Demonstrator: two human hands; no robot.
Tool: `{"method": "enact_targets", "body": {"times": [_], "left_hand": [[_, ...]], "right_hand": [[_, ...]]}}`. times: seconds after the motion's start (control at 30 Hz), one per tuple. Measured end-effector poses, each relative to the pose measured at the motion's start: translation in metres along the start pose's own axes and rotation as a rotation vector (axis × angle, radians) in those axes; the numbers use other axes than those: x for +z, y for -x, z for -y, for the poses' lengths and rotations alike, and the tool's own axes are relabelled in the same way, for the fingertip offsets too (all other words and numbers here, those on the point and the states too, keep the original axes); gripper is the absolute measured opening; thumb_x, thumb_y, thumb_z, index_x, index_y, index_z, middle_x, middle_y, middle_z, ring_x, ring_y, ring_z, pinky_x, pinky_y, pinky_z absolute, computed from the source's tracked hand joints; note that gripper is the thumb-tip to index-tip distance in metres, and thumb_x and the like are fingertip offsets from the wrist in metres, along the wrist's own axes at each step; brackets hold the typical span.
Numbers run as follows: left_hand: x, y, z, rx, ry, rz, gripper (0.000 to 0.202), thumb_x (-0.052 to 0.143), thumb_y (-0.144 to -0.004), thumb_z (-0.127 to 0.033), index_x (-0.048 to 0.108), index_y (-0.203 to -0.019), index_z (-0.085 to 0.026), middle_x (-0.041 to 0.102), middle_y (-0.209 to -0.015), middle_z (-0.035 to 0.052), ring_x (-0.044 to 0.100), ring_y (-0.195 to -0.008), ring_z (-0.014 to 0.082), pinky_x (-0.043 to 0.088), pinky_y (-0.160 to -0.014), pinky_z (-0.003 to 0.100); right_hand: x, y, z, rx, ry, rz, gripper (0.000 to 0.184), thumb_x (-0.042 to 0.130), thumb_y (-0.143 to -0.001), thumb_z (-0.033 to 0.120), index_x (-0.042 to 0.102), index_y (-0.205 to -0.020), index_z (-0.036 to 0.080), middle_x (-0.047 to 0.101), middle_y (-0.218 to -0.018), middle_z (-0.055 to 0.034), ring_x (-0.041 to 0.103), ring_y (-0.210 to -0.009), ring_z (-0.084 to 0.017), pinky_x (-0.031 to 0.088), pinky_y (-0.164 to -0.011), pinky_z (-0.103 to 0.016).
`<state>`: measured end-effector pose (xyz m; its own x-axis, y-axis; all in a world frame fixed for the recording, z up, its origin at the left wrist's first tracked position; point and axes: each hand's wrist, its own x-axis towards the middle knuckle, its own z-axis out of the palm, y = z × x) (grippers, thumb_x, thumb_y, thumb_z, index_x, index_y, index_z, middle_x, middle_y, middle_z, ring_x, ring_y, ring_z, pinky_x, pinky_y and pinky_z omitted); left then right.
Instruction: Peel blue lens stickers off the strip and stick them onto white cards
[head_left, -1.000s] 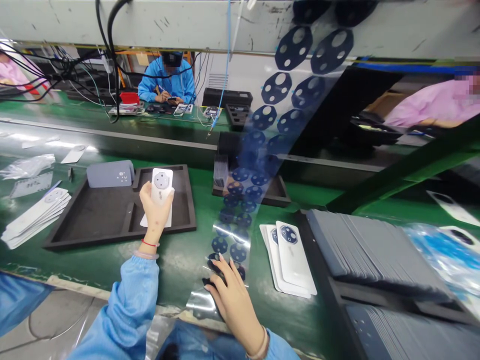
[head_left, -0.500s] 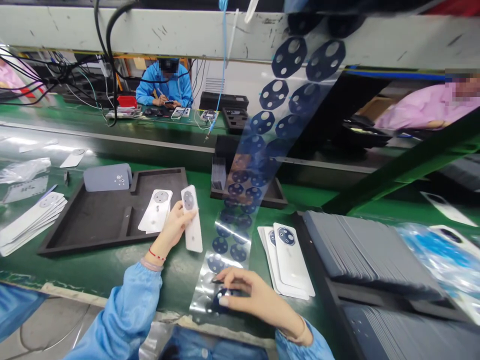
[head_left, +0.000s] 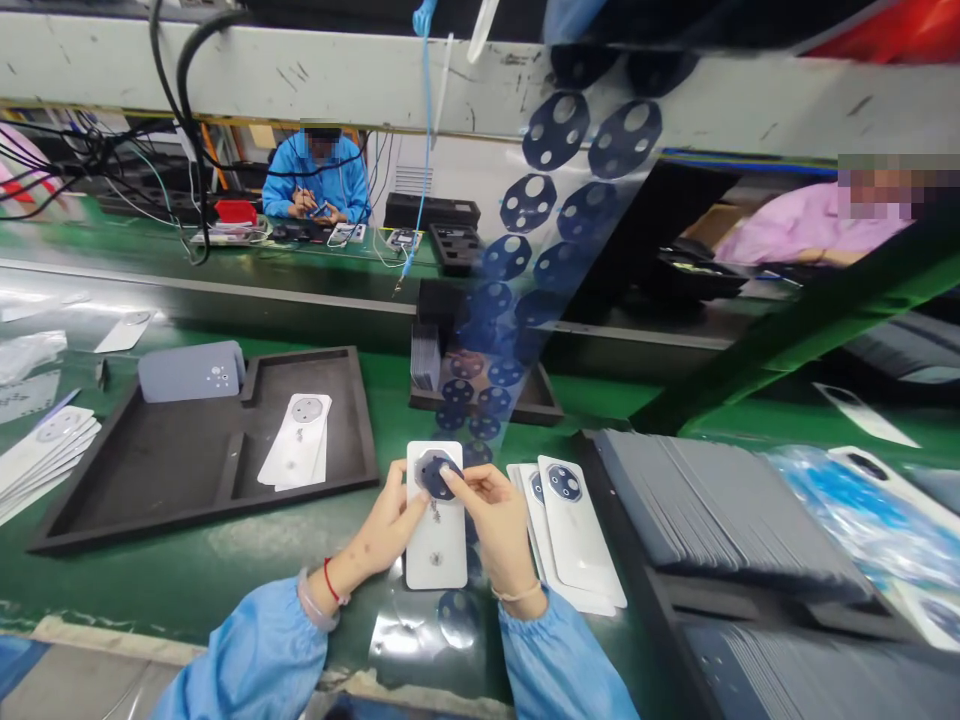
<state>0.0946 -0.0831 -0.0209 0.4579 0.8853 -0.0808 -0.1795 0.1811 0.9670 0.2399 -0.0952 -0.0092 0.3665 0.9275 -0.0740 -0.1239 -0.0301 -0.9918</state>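
White cover (head_left: 435, 545): we're gripping it in left hand (head_left: 379, 530), long axis pointing away; right hand (head_left: 495, 525) pinching dark sticker (head_left: 427, 468) (over far end).

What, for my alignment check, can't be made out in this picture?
Head view: how the ring sits on the cover; the right hand hides its edge.
Head view: the cover's left edge, behind the left hand.
Head view: the lower gray stack, cut off by the bottom edge.
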Motion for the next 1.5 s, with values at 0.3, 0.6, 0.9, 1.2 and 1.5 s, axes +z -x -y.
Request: {"method": "enact_targets", "body": {"times": [0.3, 0.6, 0.9, 1.2, 1.5], "left_hand": [[-0.0026, 0.0049, 0.0031, 0.042, -0.233, 0.045, 0.044, 0.046, -0.096, -0.042, 0.034, -0.132, -0.020, 0.061, -0.095, 0.0043, 0.059, -0.077, 0.0160, 0.045, -0.067, 0.026], [0.0002, 0.0061, 0.0028, 0.060, -0.251, 0.048, 0.041, 0.044, -0.097, -0.038, 0.035, -0.132, -0.018, 0.061, -0.089, 0.0034, 0.057, -0.074, 0.0159, 0.045, -0.068, 0.027], [0.0002, 0.0053, 0.0032, 0.084, -0.264, 0.047, 0.040, 0.046, -0.096, -0.037, 0.036, -0.130, -0.017, 0.060, -0.105, 0.0074, 0.056, -0.078, 0.0147, 0.045, -0.066, 0.025], [-0.0026, 0.0034, 0.0071, 0.085, -0.259, 0.050, 0.041, 0.046, -0.096, -0.035, 0.037, -0.132, -0.017, 0.061, -0.106, 0.0082, 0.059, -0.082, 0.0164, 0.047, -0.071, 0.027], [-0.0031, 0.0030, 0.0071, 0.081, -0.271, 0.039, 0.043, 0.047, -0.095, -0.034, 0.037, -0.132, -0.016, 0.061, -0.105, 0.0084, 0.059, -0.083, 0.0173, 0.048, -0.071, 0.028]], "right_hand": [[-0.0062, 0.0052, -0.0044, -0.083, 0.146, -0.022, 0.029, 0.081, -0.068, 0.043, 0.066, -0.070, 0.019, 0.060, -0.065, 0.0016, 0.047, -0.061, -0.013, 0.038, -0.060, -0.027], [-0.0052, 0.0063, -0.0053, -0.084, 0.136, -0.038, 0.029, 0.081, -0.068, 0.043, 0.066, -0.072, 0.018, 0.057, -0.064, 0.0025, 0.046, -0.060, -0.012, 0.038, -0.059, -0.027], [-0.0061, 0.0065, -0.0058, -0.099, 0.145, -0.058, 0.030, 0.081, -0.068, 0.044, 0.066, -0.073, 0.018, 0.059, -0.065, 0.0015, 0.047, -0.058, -0.012, 0.039, -0.058, -0.027], [-0.0072, 0.0064, -0.0095, -0.079, 0.133, -0.049, 0.034, 0.081, -0.067, 0.047, 0.066, -0.074, 0.018, 0.060, -0.066, 0.0009, 0.052, -0.059, -0.013, 0.043, -0.058, -0.028], [-0.0079, 0.0059, -0.0116, -0.075, 0.105, -0.038, 0.032, 0.083, -0.068, 0.044, 0.065, -0.074, 0.018, 0.063, -0.069, 0.0002, 0.056, -0.061, -0.014, 0.047, -0.060, -0.028]]}}
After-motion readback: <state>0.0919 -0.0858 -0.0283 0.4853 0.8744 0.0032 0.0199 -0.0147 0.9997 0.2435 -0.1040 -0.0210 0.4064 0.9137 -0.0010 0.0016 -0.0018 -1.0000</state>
